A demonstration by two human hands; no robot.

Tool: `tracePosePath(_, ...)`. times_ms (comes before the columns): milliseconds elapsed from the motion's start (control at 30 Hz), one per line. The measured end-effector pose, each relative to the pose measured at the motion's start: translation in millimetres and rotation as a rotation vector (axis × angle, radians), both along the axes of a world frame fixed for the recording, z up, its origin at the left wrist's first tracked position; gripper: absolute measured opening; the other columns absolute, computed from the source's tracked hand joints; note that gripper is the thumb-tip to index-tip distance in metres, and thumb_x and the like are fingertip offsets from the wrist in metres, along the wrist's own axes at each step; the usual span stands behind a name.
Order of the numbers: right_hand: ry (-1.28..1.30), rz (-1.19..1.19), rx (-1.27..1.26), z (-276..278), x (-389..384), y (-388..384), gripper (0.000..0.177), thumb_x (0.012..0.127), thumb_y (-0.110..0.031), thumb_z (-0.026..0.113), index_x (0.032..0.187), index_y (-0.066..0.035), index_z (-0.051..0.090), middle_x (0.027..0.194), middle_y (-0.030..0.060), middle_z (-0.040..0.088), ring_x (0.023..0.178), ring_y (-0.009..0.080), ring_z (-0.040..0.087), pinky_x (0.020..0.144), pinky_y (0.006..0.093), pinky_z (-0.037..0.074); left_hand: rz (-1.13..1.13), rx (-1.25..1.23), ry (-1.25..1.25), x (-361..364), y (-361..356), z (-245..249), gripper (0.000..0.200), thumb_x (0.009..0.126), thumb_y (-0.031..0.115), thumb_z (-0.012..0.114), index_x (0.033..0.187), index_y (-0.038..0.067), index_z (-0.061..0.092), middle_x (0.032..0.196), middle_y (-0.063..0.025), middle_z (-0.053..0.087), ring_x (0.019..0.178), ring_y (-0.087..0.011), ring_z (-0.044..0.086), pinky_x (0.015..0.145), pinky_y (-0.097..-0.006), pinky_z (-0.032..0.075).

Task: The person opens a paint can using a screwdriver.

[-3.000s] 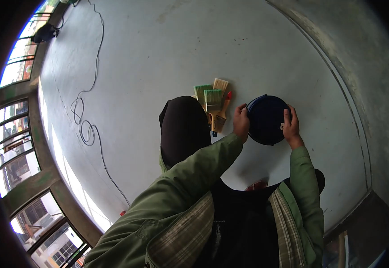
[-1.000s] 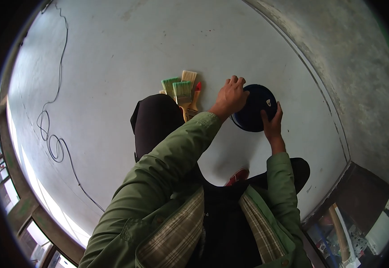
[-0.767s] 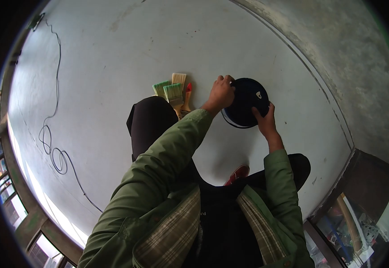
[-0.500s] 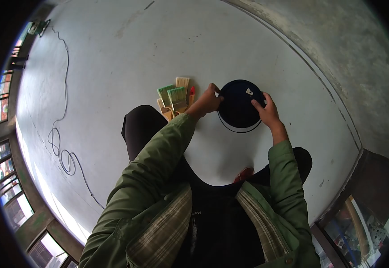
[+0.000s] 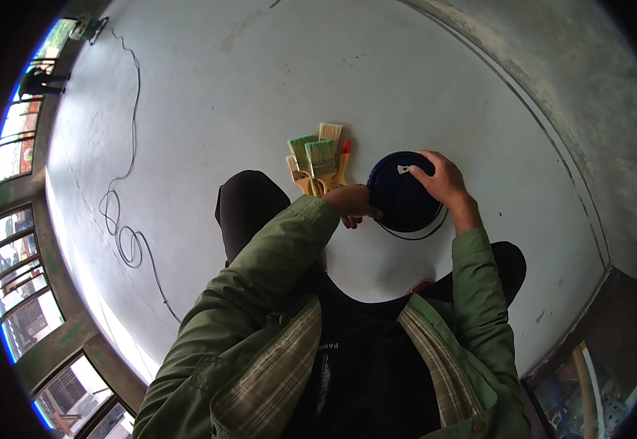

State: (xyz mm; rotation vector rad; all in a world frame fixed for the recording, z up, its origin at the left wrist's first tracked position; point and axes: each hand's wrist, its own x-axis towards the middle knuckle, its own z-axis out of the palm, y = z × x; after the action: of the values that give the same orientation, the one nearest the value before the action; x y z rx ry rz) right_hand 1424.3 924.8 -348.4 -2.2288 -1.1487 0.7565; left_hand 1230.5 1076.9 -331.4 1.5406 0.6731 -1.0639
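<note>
A round dark blue bucket [image 5: 405,197] with a thin wire handle sits between my hands, its lid facing up. A small white tab [image 5: 403,169] shows near the top of the lid. My right hand [image 5: 441,181] grips the upper right rim, its thumb lying over the lid close to the tab. At the lower left rim, my left hand [image 5: 354,203] has its fingers curled against the edge. Just beyond the left hand, several paintbrushes [image 5: 321,159] with wooden handles and green or pale bristles lie fanned out on the floor.
Left of me, a dark cable [image 5: 137,95] runs in loops across the grey floor [image 5: 260,95] toward a green machine [image 5: 88,29]. A person [image 5: 40,82] is partly visible by the far left windows. A concrete wall [image 5: 582,88] rises on the right.
The bucket has turned, and its white tab is now under my right thumb. My left hand has slid down the rim to the lower left. The view has shifted slightly.
</note>
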Motion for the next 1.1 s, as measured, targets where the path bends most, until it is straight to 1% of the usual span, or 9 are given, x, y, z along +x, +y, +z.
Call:
tracePosePath(33, 0.000, 0.003, -0.008, 1, 0, 0, 0.051, 0.087, -0.041, 0.066, 0.125, -0.007, 0.061, 0.125, 0.0135, 0.063, 0.116, 0.0325, 0.060, 0.098, 0.0409, 0.048, -0.087, 0.048, 0.013, 3, 1, 1, 0.044, 0.091, 0.039, 0.064, 0.113, 0.001, 0.064, 0.088, -0.0149, 0.067, 0.074, -0.0231, 0.071, 0.061, -0.0333, 0.059)
tracePosePath(167, -0.016, 0.025, 0.022, -3, 0, 2, 0.049, 0.088, -0.041, 0.064, 0.125, -0.009, 0.060, 0.126, 0.0118, 0.063, 0.115, 0.0325, 0.060, 0.097, 0.0421, 0.048, -0.170, 0.081, -0.007, 8, 5, 2, 0.046, 0.091, 0.044, 0.065, 0.107, 0.000, 0.066, 0.082, -0.0124, 0.067, 0.071, -0.0212, 0.070, 0.059, -0.0323, 0.057)
tracePosePath(300, -0.096, 0.047, 0.055, -16, -4, -1, 0.049, 0.090, -0.046, 0.062, 0.126, -0.014, 0.060, 0.125, 0.0081, 0.063, 0.111, 0.0310, 0.058, 0.096, 0.0452, 0.042, -0.193, 0.100, 0.025, 9, 4, 1, 0.050, 0.090, 0.045, 0.065, 0.109, -0.001, 0.067, 0.088, -0.0161, 0.069, 0.070, -0.0252, 0.070, 0.063, -0.0351, 0.058)
tracePosePath(500, -0.205, 0.004, 0.074, -13, -11, 1, 0.042, 0.092, -0.045, 0.062, 0.119, -0.012, 0.062, 0.116, 0.0092, 0.066, 0.103, 0.0295, 0.060, 0.091, 0.0418, 0.044, -0.272, 0.112, 0.037, 14, 6, 2, 0.052, 0.090, 0.048, 0.063, 0.111, 0.000, 0.066, 0.089, -0.0157, 0.069, 0.072, -0.0260, 0.070, 0.063, -0.0356, 0.058)
tracePosePath(733, -0.085, -0.015, 0.112, -30, -3, 1, 0.038, 0.094, -0.041, 0.060, 0.119, -0.013, 0.063, 0.118, 0.0087, 0.065, 0.103, 0.0282, 0.058, 0.093, 0.0404, 0.042, -0.377, 0.150, 0.079, 22, 8, 9, 0.053, 0.093, 0.051, 0.058, 0.113, 0.003, 0.067, 0.094, -0.0149, 0.069, 0.071, -0.0259, 0.070, 0.065, -0.0368, 0.058)
tracePosePath(833, -0.069, 0.002, 0.088, -23, -4, -3, 0.039, 0.094, -0.040, 0.059, 0.123, -0.013, 0.061, 0.120, 0.0086, 0.064, 0.103, 0.0289, 0.057, 0.094, 0.0404, 0.042, -0.390, 0.165, 0.088, 23, 8, 9, 0.055, 0.092, 0.053, 0.056, 0.113, 0.003, 0.067, 0.092, -0.0138, 0.069, 0.073, -0.0246, 0.069, 0.065, -0.0367, 0.058)
tracePosePath(933, -0.162, 0.011, 0.049, -14, -11, 1, 0.046, 0.092, -0.043, 0.062, 0.126, -0.012, 0.059, 0.123, 0.0099, 0.063, 0.107, 0.0299, 0.056, 0.096, 0.0416, 0.042, -0.467, 0.226, 0.064, 25, 7, 17, 0.054, 0.092, 0.055, 0.055, 0.109, 0.006, 0.069, 0.088, -0.0108, 0.069, 0.073, -0.0223, 0.069, 0.066, -0.0368, 0.057)
tracePosePath(1000, -0.081, 0.001, -0.045, -8, -13, 3, 0.059, 0.085, -0.052, 0.067, 0.129, -0.014, 0.057, 0.126, 0.0090, 0.061, 0.112, 0.0304, 0.052, 0.098, 0.0452, 0.040, -0.482, 0.251, 0.030, 23, 6, 17, 0.052, 0.091, 0.055, 0.055, 0.106, 0.007, 0.070, 0.085, -0.0094, 0.069, 0.072, -0.0213, 0.069, 0.066, -0.0365, 0.056)
tracePosePath(1100, -0.121, 0.046, -0.047, 0, -13, 3, 0.066, 0.080, -0.051, 0.073, 0.130, -0.011, 0.055, 0.128, 0.0120, 0.060, 0.112, 0.0325, 0.052, 0.100, 0.0442, 0.042, -0.499, 0.291, -0.016, 21, 5, 13, 0.050, 0.089, 0.055, 0.056, 0.102, 0.009, 0.071, 0.082, -0.0073, 0.069, 0.069, -0.0195, 0.068, 0.065, -0.0359, 0.055)
